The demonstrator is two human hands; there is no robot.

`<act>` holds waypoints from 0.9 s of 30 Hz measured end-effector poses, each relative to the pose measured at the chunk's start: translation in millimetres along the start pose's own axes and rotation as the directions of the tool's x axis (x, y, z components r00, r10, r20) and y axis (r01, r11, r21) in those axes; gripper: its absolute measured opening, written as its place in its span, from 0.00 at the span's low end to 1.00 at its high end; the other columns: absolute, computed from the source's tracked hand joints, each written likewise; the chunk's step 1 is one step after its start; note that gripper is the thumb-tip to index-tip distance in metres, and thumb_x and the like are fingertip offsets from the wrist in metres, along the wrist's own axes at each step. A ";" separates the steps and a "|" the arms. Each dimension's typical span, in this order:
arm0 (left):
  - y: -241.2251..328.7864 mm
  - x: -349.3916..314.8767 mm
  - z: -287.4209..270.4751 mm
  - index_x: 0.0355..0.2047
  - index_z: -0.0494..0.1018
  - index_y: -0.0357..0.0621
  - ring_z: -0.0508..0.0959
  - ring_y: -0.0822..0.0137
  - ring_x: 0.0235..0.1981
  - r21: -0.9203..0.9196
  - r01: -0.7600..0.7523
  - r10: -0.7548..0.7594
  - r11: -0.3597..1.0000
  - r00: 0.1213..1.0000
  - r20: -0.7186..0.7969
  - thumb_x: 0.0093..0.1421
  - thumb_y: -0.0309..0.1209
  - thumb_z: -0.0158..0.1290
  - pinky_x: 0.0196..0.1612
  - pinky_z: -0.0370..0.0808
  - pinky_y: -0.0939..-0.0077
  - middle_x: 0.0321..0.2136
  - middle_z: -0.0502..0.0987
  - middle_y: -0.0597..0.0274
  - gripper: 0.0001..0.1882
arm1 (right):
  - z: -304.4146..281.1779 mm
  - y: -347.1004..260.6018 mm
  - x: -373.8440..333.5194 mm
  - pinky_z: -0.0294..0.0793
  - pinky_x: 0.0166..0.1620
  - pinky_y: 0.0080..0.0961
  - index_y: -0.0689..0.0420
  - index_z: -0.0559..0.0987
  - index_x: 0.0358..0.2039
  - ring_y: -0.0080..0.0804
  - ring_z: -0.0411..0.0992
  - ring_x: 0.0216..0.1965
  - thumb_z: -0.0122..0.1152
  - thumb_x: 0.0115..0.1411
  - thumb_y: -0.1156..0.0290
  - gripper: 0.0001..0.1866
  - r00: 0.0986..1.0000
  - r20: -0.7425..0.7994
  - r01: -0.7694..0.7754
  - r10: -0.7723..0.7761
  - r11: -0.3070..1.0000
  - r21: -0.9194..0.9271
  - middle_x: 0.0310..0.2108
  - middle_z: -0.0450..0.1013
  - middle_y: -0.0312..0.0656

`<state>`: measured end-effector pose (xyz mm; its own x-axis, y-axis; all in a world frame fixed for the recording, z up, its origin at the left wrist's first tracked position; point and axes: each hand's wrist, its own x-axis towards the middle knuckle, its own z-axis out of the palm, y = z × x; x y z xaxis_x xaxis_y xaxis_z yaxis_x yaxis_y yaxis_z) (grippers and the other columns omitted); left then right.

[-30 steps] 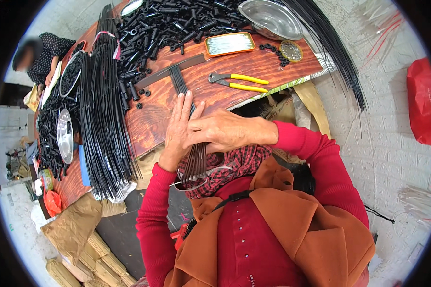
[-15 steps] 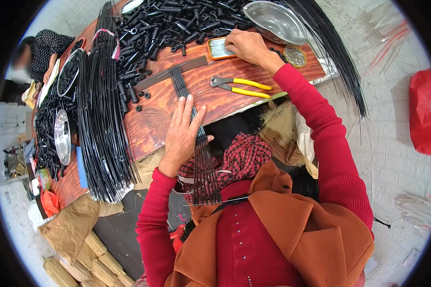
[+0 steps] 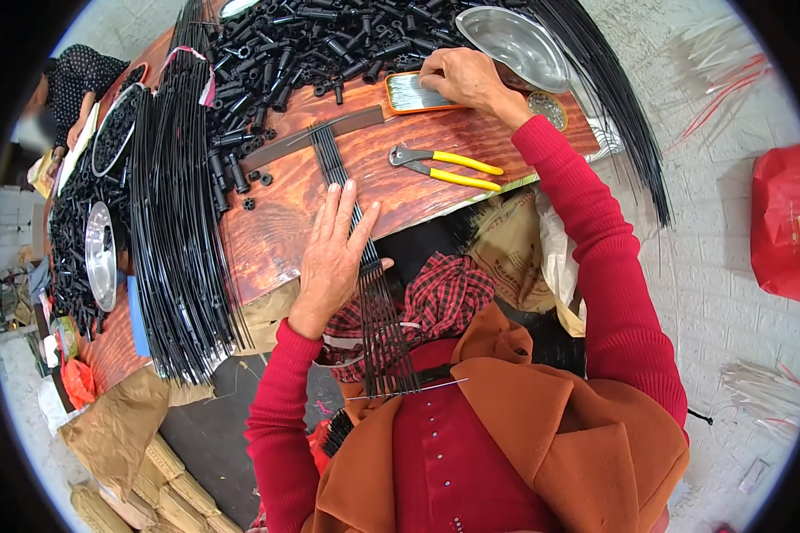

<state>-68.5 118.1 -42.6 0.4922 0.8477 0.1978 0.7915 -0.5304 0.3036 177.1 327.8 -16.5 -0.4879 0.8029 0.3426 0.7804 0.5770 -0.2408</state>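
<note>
Across the worktop's [image 3: 267,235] near edge, black rods [image 3: 329,158] run beneath the left hand [image 3: 329,253], which lies flat on them, its grip spread wide; the right hand [image 3: 473,80] is at the tin [image 3: 418,110], and I cannot tell whether its grip holds anything. A second ago both hands met over the rods, their lower ends bunched. Thin and straight, they now fan toward the chest [image 3: 431,475], a pale wire [image 3: 444,384] crossing their ends.
</note>
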 end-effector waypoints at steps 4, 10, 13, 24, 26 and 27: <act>-3.0 -0.8 2.5 0.54 0.60 0.45 0.51 0.47 0.60 -0.002 -0.006 0.006 1.000 1.000 -0.005 0.47 0.48 0.54 0.58 0.54 0.58 0.59 0.50 0.46 0.36 | 4.7 -4.1 3.6 0.71 0.32 0.35 0.53 0.78 0.28 0.41 0.72 0.29 0.52 0.50 0.64 0.09 1.000 -0.017 0.010 -0.010 1.000 -0.026 0.25 0.74 0.42; -14.5 -2.9 3.3 0.54 0.60 0.46 0.51 0.47 0.60 -0.018 -0.004 0.003 1.000 1.000 -0.012 0.47 0.49 0.53 0.58 0.54 0.59 0.59 0.50 0.46 0.36 | 27.1 -44.3 35.7 0.71 0.32 0.33 0.48 0.77 0.27 0.38 0.72 0.29 0.50 0.51 0.62 0.08 0.981 -0.097 0.182 -0.168 0.969 0.169 0.25 0.73 0.38; -20.1 0.2 1.9 0.54 0.60 0.46 0.51 0.47 0.60 -0.031 0.010 -0.010 0.999 1.000 0.000 0.47 0.49 0.53 0.58 0.54 0.59 0.59 0.50 0.46 0.36 | 55.7 -64.2 48.0 0.70 0.36 0.35 0.48 0.78 0.29 0.39 0.71 0.33 0.51 0.50 0.63 0.09 0.978 0.009 0.201 -0.210 0.946 0.255 0.29 0.73 0.39; -43.5 -3.8 7.2 0.54 0.60 0.46 0.51 0.47 0.60 -0.086 0.012 -0.012 0.996 1.000 0.002 0.48 0.48 0.52 0.59 0.53 0.60 0.59 0.51 0.45 0.35 | 98.1 -81.7 62.3 0.69 0.38 0.34 0.49 0.80 0.32 0.41 0.72 0.33 0.53 0.51 0.62 0.11 0.975 0.210 -0.011 -0.078 0.921 0.389 0.29 0.75 0.42; -46.3 -4.6 8.7 0.54 0.60 0.46 0.51 0.47 0.60 -0.084 0.005 -0.005 0.996 1.000 0.003 0.48 0.48 0.52 0.59 0.53 0.60 0.59 0.50 0.45 0.35 | 99.4 -83.6 62.2 0.69 0.39 0.30 0.52 0.80 0.31 0.38 0.72 0.34 0.52 0.52 0.63 0.11 0.968 0.247 -0.065 -0.039 0.913 0.402 0.31 0.74 0.41; -47.2 -4.9 9.1 0.54 0.60 0.46 0.51 0.47 0.60 -0.085 0.007 -0.006 0.996 1.000 0.004 0.48 0.48 0.52 0.59 0.53 0.60 0.59 0.50 0.45 0.35 | 100.2 -84.1 62.6 0.69 0.39 0.30 0.52 0.80 0.31 0.38 0.72 0.34 0.52 0.52 0.63 0.11 0.968 0.249 -0.065 -0.040 0.913 0.402 0.31 0.74 0.41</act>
<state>-104.9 139.1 -66.4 0.4885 0.8511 0.1926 0.7611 -0.5235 0.3831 41.7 344.6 -65.7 -0.6010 0.7909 0.1154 0.5873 0.5349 -0.6074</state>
